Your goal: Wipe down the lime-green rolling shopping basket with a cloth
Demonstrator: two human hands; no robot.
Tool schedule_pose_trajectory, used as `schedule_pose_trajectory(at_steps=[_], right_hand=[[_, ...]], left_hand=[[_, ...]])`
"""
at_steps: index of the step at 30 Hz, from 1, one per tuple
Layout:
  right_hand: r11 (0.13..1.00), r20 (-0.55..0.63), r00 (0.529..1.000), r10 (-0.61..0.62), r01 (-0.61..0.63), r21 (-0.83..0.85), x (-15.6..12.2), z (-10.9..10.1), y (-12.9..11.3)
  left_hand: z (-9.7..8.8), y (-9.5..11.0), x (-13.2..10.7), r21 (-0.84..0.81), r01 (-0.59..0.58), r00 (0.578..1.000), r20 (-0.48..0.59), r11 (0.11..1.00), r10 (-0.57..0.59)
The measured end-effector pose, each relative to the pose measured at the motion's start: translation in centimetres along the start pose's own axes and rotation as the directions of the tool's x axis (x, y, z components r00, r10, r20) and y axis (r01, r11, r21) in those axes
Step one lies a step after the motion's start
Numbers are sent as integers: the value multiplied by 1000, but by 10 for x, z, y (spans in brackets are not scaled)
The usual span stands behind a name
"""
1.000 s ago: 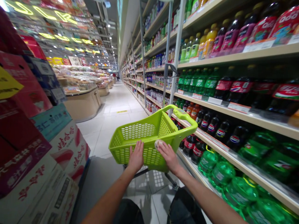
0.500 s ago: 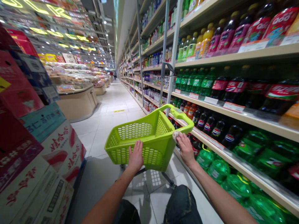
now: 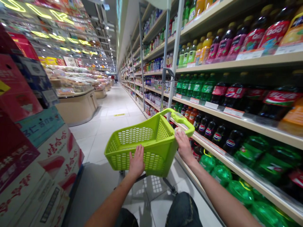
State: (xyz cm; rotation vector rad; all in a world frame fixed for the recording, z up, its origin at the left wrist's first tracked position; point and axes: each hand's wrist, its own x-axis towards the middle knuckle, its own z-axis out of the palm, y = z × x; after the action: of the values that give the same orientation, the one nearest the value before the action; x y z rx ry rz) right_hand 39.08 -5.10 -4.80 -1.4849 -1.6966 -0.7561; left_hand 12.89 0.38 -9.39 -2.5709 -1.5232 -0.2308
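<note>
A lime-green shopping cart (image 3: 163, 162) with a perforated basket stands in front of my knees, its handle (image 3: 181, 119) to the right. My left hand (image 3: 136, 161) lies flat against the near side of the basket, fingers stretched toward the rim. At the basket's right end, just below the handle, my right hand (image 3: 183, 143) presses a small crumpled whitish cloth (image 3: 178, 129) to the green plastic. Most of the cloth is covered by the fingers.
Shelves (image 3: 224, 112) of soda bottles run along the right. Stacked drink cartons (image 3: 56, 151) rise close on the left, with a rounded display counter (image 3: 75, 108) behind them. A tiled aisle (image 3: 113, 118) stretches ahead between them.
My right hand has slid slightly up and left along the basket's rim with the cloth. My left hand stays against the basket side. The view has shifted a little.
</note>
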Motion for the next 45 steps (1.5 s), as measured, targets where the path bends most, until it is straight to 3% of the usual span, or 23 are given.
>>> schedule_pose_trajectory(at_steps=[3, 7, 9, 12, 14, 16, 19, 21, 25, 27, 33, 39, 45], right_hand=[[991, 119, 984, -133, 129, 36, -1, 6, -7], [990, 18, 996, 92, -90, -105, 15, -12, 28], [981, -22, 990, 143, -144, -128, 20, -14, 35], [998, 79, 996, -35, 39, -43, 14, 1, 15], [986, 155, 974, -166, 164, 22, 9, 11, -1], [988, 159, 975, -152, 153, 9, 10, 14, -5], [996, 56, 998, 19, -14, -86, 15, 14, 0], [995, 20, 999, 41, -39, -94, 13, 20, -7], [976, 115, 970, -216, 215, 22, -6, 40, -43], [967, 149, 956, -254, 250, 45, -11, 40, -48], [999, 31, 999, 12, -11, -34, -9, 25, -28], [982, 185, 970, -158, 136, 128, -13, 54, -67], [998, 81, 997, 3, -9, 70, 0, 48, -51]], left_hand=[[-2, -4, 1, -3, -18, 1000, 10, 1000, 18], [-1, -6, 1, -16, -21, 1000, 0, 1000, 21], [-1, -4, 2, -31, 0, 1000, -1, 1000, 0], [-1, -1, 3, -51, 12, 1000, 6, 999, -12], [-2, -1, 3, -51, 6, 1000, 12, 999, -6], [-3, -1, 2, -51, 2, 1000, 17, 999, -1], [-6, 2, 0, -62, 5, 1000, 26, 998, -3], [-7, 6, 0, -67, 22, 999, 38, 997, -20], [-8, 6, -1, -61, 14, 999, 36, 998, -12], [-7, -1, -2, -59, 10, 1000, 25, 998, -8], [-2, -24, -4, -33, 159, 986, 56, 987, -157], [-5, -27, -4, -34, 163, 985, 63, 986, -160], [-4, -32, -8, -11, 226, 972, 65, 974, -225]])
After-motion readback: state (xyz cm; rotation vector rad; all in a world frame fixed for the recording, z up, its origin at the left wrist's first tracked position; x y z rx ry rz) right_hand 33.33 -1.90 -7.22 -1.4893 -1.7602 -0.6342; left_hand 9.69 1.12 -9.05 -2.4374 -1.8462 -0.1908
